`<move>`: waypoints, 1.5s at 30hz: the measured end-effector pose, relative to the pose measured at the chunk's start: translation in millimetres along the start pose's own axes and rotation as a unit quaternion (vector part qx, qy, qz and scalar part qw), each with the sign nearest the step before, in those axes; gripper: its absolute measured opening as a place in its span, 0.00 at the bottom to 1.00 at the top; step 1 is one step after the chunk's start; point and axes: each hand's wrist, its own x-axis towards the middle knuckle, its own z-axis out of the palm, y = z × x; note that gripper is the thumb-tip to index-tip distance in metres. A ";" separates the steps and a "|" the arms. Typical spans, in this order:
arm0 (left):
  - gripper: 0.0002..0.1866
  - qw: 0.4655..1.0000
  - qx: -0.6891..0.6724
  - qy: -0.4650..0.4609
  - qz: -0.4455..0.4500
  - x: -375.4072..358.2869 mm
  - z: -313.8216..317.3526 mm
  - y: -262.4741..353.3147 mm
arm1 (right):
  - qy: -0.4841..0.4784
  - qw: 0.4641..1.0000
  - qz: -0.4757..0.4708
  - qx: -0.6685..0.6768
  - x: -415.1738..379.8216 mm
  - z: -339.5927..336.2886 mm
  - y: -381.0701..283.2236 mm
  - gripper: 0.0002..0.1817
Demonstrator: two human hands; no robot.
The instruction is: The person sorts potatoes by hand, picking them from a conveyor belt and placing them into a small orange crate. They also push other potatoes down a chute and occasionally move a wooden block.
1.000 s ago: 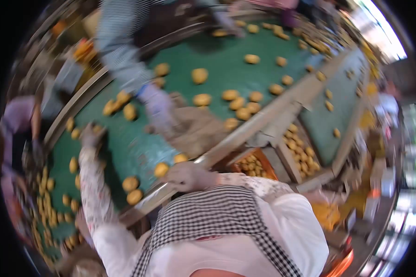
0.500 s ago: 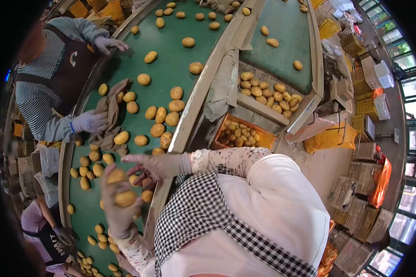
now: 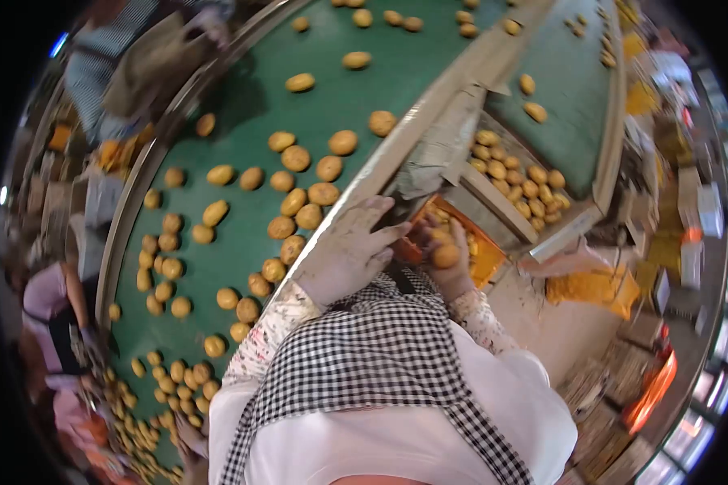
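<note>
My left hand (image 3: 352, 250), in a pale, soiled glove, reaches over the edge of the green conveyor belt (image 3: 259, 113) with fingers spread and nothing showing in them. To its right, my right hand (image 3: 458, 271) curls round a pair of blurred potatoes (image 3: 446, 256) over the orange crate (image 3: 484, 242). More potatoes lie inside that crate, partly hidden behind the hand. On the belt, several potatoes (image 3: 323, 193) lie close to the rail beside my left hand.
A wooden chute (image 3: 497, 202) full of potatoes slopes beside a second belt (image 3: 562, 105). Across the main belt stands a co-worker (image 3: 97, 81); another person (image 3: 52, 307) works at lower left. An orange sack (image 3: 594, 289) and stacked crates lie at right.
My view has turned, and both hands have swung from over the belt toward the orange crate. Potatoes were in my left hand; now potatoes show in my right hand, and the left is spread.
</note>
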 end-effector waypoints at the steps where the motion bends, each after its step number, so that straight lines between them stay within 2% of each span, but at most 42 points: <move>1: 0.26 1.000 0.000 0.015 -0.005 -0.1 3.5 -4.0 | 0.016 0.999 -0.039 -0.025 -2.1 -25.6 -27.3 0.34; 2: 0.26 1.000 -0.001 0.029 -0.008 -2.6 2.8 -6.6 | 0.086 0.992 -0.090 -0.035 -9.2 -35.7 -41.2 0.37; 3: 0.25 0.999 -0.007 0.041 -0.026 -10.4 6.9 -8.8 | 0.133 0.989 -0.068 0.014 -15.3 -62.3 -69.9 0.37; 5: 0.25 0.996 0.004 0.064 -0.056 -24.2 9.1 -16.6 | 0.276 0.953 -0.092 -0.086 -13.2 -62.2 -63.6 0.36; 7: 0.24 0.987 0.023 0.127 -0.099 -44.9 7.9 -28.3 | 0.395 0.888 -0.133 -0.193 -10.1 -48.2 -58.3 0.34; 9: 0.24 0.967 0.056 0.192 -0.156 -73.2 5.9 -37.8 | 0.311 0.905 -0.061 -0.284 -8.2 -60.1 -71.6 0.29; 10: 0.24 0.947 0.082 0.224 -0.214 -91.6 -0.3 -39.0 | 0.240 0.913 -0.041 -0.328 -0.8 -59.5 -73.5 0.27; 12: 0.27 0.890 0.172 0.270 -0.324 -136.4 -14.1 -44.7 | 0.091 0.909 0.002 -0.407 23.8 -9.6 -50.2 0.24; 13: 0.28 0.847 0.230 0.299 -0.375 -160.8 -18.6 -47.4 | 0.052 0.867 -0.004 -0.496 33.8 16.1 -34.1 0.23; 15: 0.30 0.771 0.329 0.295 -0.458 -218.6 -19.6 -58.6 | -0.041 0.755 -0.014 -0.654 53.8 69.8 9.6 0.21; 18: 0.31 0.692 0.349 0.269 -0.573 -264.9 -4.5 -51.7 | -0.108 0.587 -0.011 -0.802 78.8 119.5 80.6 0.18; 20: 0.32 0.678 0.317 0.251 -0.614 -267.4 26.3 -44.6 | -0.230 0.535 -0.023 -0.812 106.2 120.0 117.7 0.16; 21: 0.32 0.671 0.300 0.242 -0.633 -263.7 41.3 -38.8 | -0.247 0.400 -0.034 -0.882 111.5 138.0 140.5 0.16; 23: 0.33 0.678 0.295 0.237 -0.630 -248.9 59.9 -26.1 | -0.393 0.266 -0.148 -0.868 140.1 133.3 176.0 0.17; 26: 0.31 0.706 0.299 0.256 -0.588 -227.9 72.0 -4.5 | -0.425 0.085 -0.149 -0.889 184.1 109.1 215.8 0.17; 27: 0.30 0.719 0.296 0.262 -0.572 -220.7 69.7 2.3 | -0.425 0.068 -0.099 -0.897 193.6 104.8 224.7 0.17; 29: 0.30 0.758 0.207 0.327 -0.526 -205.4 56.5 12.5 | -0.419 0.032 -0.004 -0.907 205.9 104.1 240.5 0.17; 30: 0.29 0.772 0.161 0.360 -0.498 -201.8 51.0 14.8 | -0.428 0.031 0.029 -0.903 205.6 107.1 246.3 0.17; 32: 0.29 0.789 0.176 0.344 -0.477 -202.6 42.1 0.6 | -0.442 0.025 0.101 -0.891 196.7 112.4 252.4 0.17; 34: 0.29 0.796 0.145 0.327 -0.488 -204.8 38.0 -31.1 | -0.418 0.029 0.087 -0.904 183.9 112.6 253.8 0.21; 35: 0.27 0.772 0.236 0.314 -0.499 -203.5 34.1 -44.5 | -0.399 0.021 0.090 -0.912 178.3 111.9 254.4 0.22; 36: 0.26 0.767 0.224 0.286 -0.529 -202.6 24.1 -54.7 | -0.380 0.014 0.092 -0.921 174.7 111.5 255.8 0.23; 37: 0.25 0.761 0.211 0.256 -0.557 -201.2 14.7 -63.5 | -0.396 0.030 0.067 -0.915 176.8 104.8 250.2 0.24; 38: 0.24 0.755 0.196 0.224 -0.585 -203.6 7.7 -68.5 | -0.402 0.077 0.053 -0.911 171.1 105.5 247.5 0.26; 40: 0.21 0.754 0.142 0.264 -0.584 -208.6 -1.4 -73.6 | -0.409 0.174 0.024 -0.895 161.8 111.8 240.2 0.29; 42: 0.22 0.764 0.057 0.327 -0.553 -214.5 -8.2 -78.3 | -0.331 0.329 0.132 -0.875 147.6 127.1 225.9 0.29; 43: 0.24 0.778 0.036 0.432 -0.454 -214.3 3.1 -84.4 | -0.284 0.403 0.184 -0.850 140.7 133.0 221.9 0.30; 44: 0.27 0.775 0.010 0.463 -0.429 -197.9 -3.8 -67.5 | -0.265 0.471 0.235 -0.808 133.8 136.5 220.2 0.32; 45: 0.27 0.798 -0.013 0.450 -0.400 -180.8 -16.8 -46.3 | -0.238 0.534 0.280 -0.761 125.0 139.3 215.1 0.34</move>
